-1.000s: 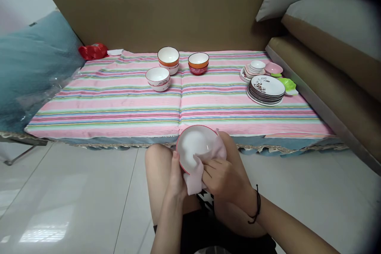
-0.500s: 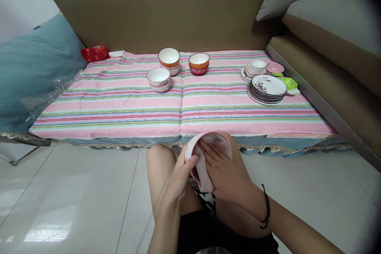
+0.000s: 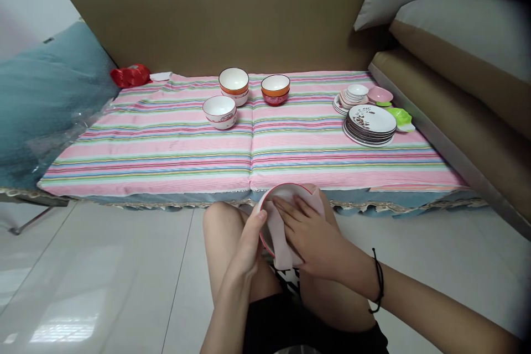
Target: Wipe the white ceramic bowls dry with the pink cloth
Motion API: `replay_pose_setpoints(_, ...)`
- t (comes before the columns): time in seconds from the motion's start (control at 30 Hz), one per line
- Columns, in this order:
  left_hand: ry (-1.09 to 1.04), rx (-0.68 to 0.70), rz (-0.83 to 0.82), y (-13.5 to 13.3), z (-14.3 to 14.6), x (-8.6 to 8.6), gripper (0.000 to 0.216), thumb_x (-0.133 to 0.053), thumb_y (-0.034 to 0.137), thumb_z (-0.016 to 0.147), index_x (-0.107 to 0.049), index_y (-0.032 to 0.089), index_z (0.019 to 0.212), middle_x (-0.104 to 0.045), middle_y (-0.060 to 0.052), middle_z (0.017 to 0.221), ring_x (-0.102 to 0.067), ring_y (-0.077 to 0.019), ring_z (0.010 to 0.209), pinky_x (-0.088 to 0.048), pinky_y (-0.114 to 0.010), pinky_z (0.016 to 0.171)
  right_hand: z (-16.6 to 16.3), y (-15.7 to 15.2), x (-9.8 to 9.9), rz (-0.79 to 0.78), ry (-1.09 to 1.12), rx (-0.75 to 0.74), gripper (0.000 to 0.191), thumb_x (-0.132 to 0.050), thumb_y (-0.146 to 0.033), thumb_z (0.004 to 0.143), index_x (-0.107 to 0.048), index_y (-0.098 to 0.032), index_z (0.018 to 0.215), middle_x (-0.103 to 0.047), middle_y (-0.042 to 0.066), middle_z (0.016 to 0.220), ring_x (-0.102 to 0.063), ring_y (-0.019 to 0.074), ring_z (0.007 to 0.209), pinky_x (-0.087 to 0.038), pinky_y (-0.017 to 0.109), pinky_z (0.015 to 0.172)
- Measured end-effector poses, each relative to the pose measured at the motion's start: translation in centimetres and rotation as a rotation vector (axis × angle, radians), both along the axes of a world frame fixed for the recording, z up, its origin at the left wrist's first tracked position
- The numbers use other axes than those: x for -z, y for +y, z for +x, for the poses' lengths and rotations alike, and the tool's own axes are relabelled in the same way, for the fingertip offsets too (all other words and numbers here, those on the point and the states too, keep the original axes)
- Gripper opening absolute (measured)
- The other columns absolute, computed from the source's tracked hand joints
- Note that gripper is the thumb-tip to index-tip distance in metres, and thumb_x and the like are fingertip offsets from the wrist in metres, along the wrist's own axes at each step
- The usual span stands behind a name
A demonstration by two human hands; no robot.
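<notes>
White and red-rimmed, one bowl (image 3: 288,192) is pinched at its edge by the left grip (image 3: 249,240); inside it, the right grip (image 3: 317,240), fingers spread, presses one pale pink cloth (image 3: 282,254). Beyond both, on the striped cover (image 3: 166,149), stand three bowl stacks (image 3: 219,108); farther right, one plate stack (image 3: 370,121).

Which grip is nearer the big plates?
Right. The right grip, in the bowl, is front-left of the big plates; the left grip, on the bowl's rim, is farther left.

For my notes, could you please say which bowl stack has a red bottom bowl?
The rightmost bowl stack: its red bowl sits under an orange bowl; the back-left stack and front-left stack have white bottoms.
</notes>
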State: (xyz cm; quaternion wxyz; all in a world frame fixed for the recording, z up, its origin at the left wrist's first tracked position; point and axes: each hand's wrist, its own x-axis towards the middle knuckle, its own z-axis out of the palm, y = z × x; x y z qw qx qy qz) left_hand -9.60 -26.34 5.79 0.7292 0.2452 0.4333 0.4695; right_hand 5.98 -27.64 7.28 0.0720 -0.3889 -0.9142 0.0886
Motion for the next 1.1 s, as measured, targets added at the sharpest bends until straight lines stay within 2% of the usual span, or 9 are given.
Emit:
replay_pose_setpoints(0.1, 0.037, 0.007, 0.04, -0.2, -0.2, 0.3, 0.039, -0.07, 0.048, 0.075, -0.074, 0.021, 0.103, -0.072, -0.01, 0.111, -0.051, -0.0321, 0.129, -0.04, -0.046, 0.11, 0.9, 0.3, 1.5, 0.067, 0.002, 0.044, 0.069, -0.063, -0.014, 0.072, -0.046, 0.002, 0.137, -0.044, 0.023, 0.146, -0.033, 0.0353, 0.141, -0.026, 0.053, 0.119)
replay_pose_setpoints(0.2, 0.058, -0.009, 0.035, -0.3, -0.2, 0.3, 0.037, -0.07, 0.049, 0.075, -0.075, 0.022, 0.1, -0.073, -0.01, 0.108, -0.052, -0.0336, 0.127, -0.041, -0.048, 0.108, 1.3, 0.1, 2.4, 0.156, -0.014, 0.094, 0.057, -0.046, -0.003, 0.076, -0.05, 0.002, 0.134, -0.048, 0.022, 0.143, -0.035, 0.0314, 0.141, -0.028, 0.049, 0.119)
replay_pose_setpoints(0.33, 0.033, -0.039, -0.003, -0.2, 0.0, 0.3, 0.034, -0.069, 0.048, 0.075, -0.075, 0.023, 0.097, -0.073, -0.009, 0.109, -0.052, -0.0346, 0.126, -0.044, -0.047, 0.106, 0.5, -0.7, 1.7, 0.188, -0.036, 0.135, 0.051, -0.047, -0.007, 0.081, -0.053, 0.002, 0.131, -0.047, 0.024, 0.143, -0.039, 0.0356, 0.137, -0.034, 0.054, 0.113)
replay_pose_setpoints(0.43, 0.064, -0.017, 0.022, -0.2, 0.1, 0.7, 0.038, -0.067, 0.046, 0.078, -0.072, 0.023, 0.107, -0.07, -0.008, 0.117, -0.052, -0.033, 0.127, -0.041, -0.045, 0.108, -0.6, -1.2, 0.8, 0.138, -0.059, 0.187, 0.05, -0.054, -0.012, 0.082, -0.053, 0.0, 0.131, -0.045, 0.026, 0.144, -0.045, 0.0385, 0.13, -0.044, 0.056, 0.102)
replay_pose_setpoints(0.53, 0.103, 0.0, 0.087, -0.3, 0.0, 1.3, 0.044, -0.063, 0.045, 0.081, -0.067, 0.022, 0.119, -0.067, -0.008, 0.124, -0.053, -0.0314, 0.126, -0.037, -0.046, 0.11, -1.5, -1.5, 0.1, 0.047, 0.004, 0.121, 0.058, -0.064, -0.022, 0.08, -0.051, -0.002, 0.133, -0.047, 0.026, 0.142, -0.041, 0.0409, 0.132, -0.043, 0.058, 0.103)
replay_pose_setpoints(0.6, 0.119, 0.005, 0.11, -0.3, -0.2, 1.4, 0.045, -0.063, 0.045, 0.082, -0.066, 0.021, 0.121, -0.067, -0.008, 0.124, -0.053, -0.0313, 0.126, -0.036, -0.046, 0.111, -1.7, -1.6, -0.3, -0.041, 0.105, 0.062, 0.063, -0.066, -0.025, 0.079, -0.047, -0.007, 0.136, -0.049, 0.021, 0.141, -0.041, 0.0368, 0.134, -0.04, 0.054, 0.108)
replay_pose_setpoints(0.7, 0.116, -0.011, 0.122, -0.2, -0.4, 1.1, 0.043, -0.063, 0.044, 0.083, -0.067, 0.023, 0.12, -0.067, -0.008, 0.124, -0.051, -0.0306, 0.128, -0.035, -0.045, 0.112, -1.7, -2.0, -0.6, -0.16, 0.215, 0.074, 0.07, -0.066, -0.02, 0.077, -0.04, -0.012, 0.141, -0.047, 0.016, 0.142, -0.044, 0.0305, 0.132, -0.043, 0.047, 0.11)
replay_pose_setpoints(0.9, 0.024, -0.089, 0.029, 0.1, -0.3, 0.5, 0.049, -0.066, 0.046, 0.078, -0.068, 0.02, 0.12, -0.07, -0.01, 0.116, -0.053, -0.034, 0.125, -0.044, -0.048, 0.104, -1.1, -2.4, 0.0, -0.179, 0.159, 0.048, 0.08, -0.067, -0.032, 0.081, -0.03, -0.008, 0.148, -0.034, 0.019, 0.153, -0.029, 0.0312, 0.144, -0.029, 0.047, 0.12)
replay_pose_setpoints(1.1, 0.069, 0.001, 0.049, -0.3, -0.1, 1.1, 0.049, -0.066, 0.047, 0.078, -0.068, 0.018, 0.118, -0.07, -0.011, 0.118, -0.05, -0.0355, 0.129, -0.037, -0.049, 0.11, -0.8, -1.0, 0.8, -0.206, 0.129, 0.006, 0.108, -0.079, -0.044, 0.066, -0.025, -0.003, 0.15, -0.021, 0.024, 0.157, -0.012, 0.0349, 0.148, -0.025, 0.05, 0.12)
